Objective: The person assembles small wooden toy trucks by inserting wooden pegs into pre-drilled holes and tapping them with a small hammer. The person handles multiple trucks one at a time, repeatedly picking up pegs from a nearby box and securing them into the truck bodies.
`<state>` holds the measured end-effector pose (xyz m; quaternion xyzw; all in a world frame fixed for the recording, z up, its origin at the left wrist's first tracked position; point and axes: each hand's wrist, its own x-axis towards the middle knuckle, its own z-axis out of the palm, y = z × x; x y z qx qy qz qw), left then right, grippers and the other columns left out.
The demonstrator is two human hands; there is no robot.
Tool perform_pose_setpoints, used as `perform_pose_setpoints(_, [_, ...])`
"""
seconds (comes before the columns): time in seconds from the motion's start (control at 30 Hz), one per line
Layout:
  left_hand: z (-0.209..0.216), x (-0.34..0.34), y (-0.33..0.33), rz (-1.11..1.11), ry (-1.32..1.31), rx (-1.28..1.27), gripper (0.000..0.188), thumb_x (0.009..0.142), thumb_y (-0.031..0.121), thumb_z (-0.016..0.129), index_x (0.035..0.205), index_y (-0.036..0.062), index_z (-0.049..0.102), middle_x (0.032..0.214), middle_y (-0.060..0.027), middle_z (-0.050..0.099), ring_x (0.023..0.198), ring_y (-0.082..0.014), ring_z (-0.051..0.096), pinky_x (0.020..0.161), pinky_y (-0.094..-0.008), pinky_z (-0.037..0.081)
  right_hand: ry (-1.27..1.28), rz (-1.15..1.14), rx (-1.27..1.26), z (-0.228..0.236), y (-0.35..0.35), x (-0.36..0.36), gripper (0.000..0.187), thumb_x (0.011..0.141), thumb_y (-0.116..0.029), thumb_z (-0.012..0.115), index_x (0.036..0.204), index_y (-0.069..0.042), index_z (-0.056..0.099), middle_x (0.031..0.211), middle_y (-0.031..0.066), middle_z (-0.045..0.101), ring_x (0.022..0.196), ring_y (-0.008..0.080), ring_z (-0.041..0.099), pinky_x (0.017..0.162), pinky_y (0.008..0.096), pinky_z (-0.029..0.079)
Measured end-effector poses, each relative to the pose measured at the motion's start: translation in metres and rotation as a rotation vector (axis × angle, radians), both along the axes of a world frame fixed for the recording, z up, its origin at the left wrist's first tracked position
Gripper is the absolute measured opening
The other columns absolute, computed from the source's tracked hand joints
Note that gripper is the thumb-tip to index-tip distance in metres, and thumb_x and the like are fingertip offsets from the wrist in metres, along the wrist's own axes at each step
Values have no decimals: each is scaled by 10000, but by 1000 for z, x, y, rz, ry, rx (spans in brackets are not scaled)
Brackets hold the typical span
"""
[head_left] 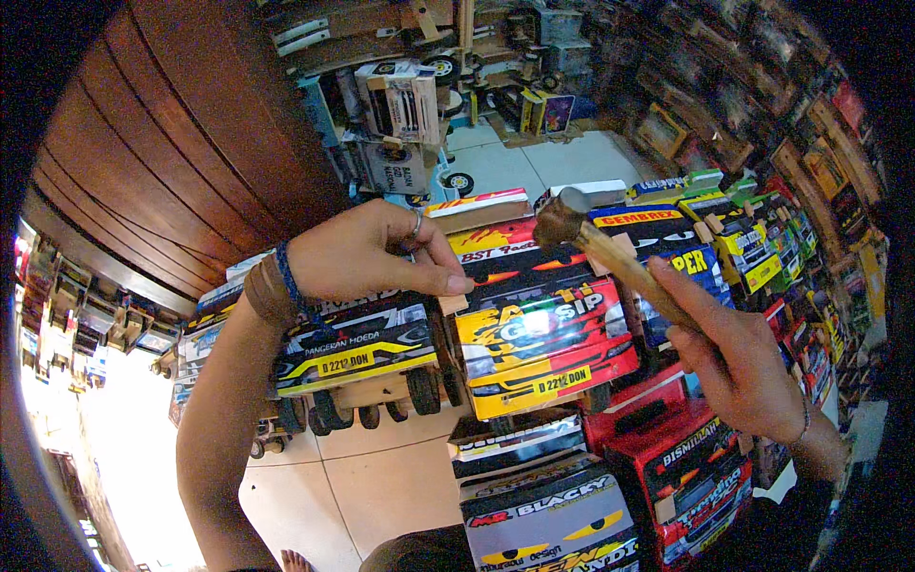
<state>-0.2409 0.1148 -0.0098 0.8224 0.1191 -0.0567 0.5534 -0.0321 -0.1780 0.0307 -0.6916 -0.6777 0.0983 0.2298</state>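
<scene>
My left hand [357, 250] is closed in a pinch at the left front corner of a yellow, red and black toy truck [543, 336]. Just under its thumb tip, a small wooden block [455, 304] juts from the truck's side, apparently held by the fingers. My right hand [745, 367] grips the wooden handle of a hammer [634, 272]. The hammer's head is raised over the truck's top, to the right of my left fingers; I cannot tell whether it touches anything.
A black toy truck with a yellow bumper [357, 357] stands at the left. Nearest me are a grey toy truck [548, 515] and a red one [691, 477]. More toy trucks line up at the right. A brown wooden panel [181, 124] rises at the far left, above the tiled floor [372, 467].
</scene>
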Motion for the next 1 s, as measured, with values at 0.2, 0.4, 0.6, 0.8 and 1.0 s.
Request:
perform_pose_setpoints(0.2, [4, 1, -3, -5, -18, 1, 256, 893, 235, 722, 979, -6, 708, 904, -36, 714, 854, -73, 620, 815, -239, 483, 78, -134, -57, 6, -8, 2, 553, 941, -13, 490, 1478, -52, 367, 815, 109, 637, 620, 146, 562, 608, 311, 474])
perform_pose_setpoints(0.4, [8, 1, -6, -2, 2, -5, 198, 893, 195, 716, 955, 7, 701, 919, -30, 711, 889, -93, 624, 850, -262, 485, 113, -140, -51, 3, -11, 4, 557, 946, -16, 475, 1488, -67, 357, 737, 70, 579, 603, 123, 529, 593, 293, 457])
perform_pose_setpoints(0.6, [8, 1, -7, 7, 12, 6, 170, 887, 179, 718, 936, 17, 702, 919, -32, 707, 907, -104, 629, 867, -275, 487, 89, -142, -49, 3, -12, 5, 553, 945, -19, 482, 1483, -64, 364, 745, 69, 585, 604, 133, 537, 599, 299, 461])
perform_pose_setpoints(0.8, [11, 1, -12, 35, 21, 0, 176, 876, 189, 730, 920, 21, 706, 904, -24, 703, 897, -96, 623, 853, -264, 485, 80, -122, -48, 3, -12, 4, 542, 945, -28, 491, 1474, -57, 376, 777, 98, 622, 599, 156, 559, 588, 314, 463])
perform_pose_setpoints(1.0, [11, 2, -14, 35, 15, 24, 187, 880, 204, 728, 917, 22, 704, 894, -20, 697, 887, -94, 620, 833, -258, 486, 77, -93, -21, 3, -10, 2, 537, 943, -30, 501, 1467, -51, 384, 810, 113, 647, 583, 173, 567, 582, 318, 462])
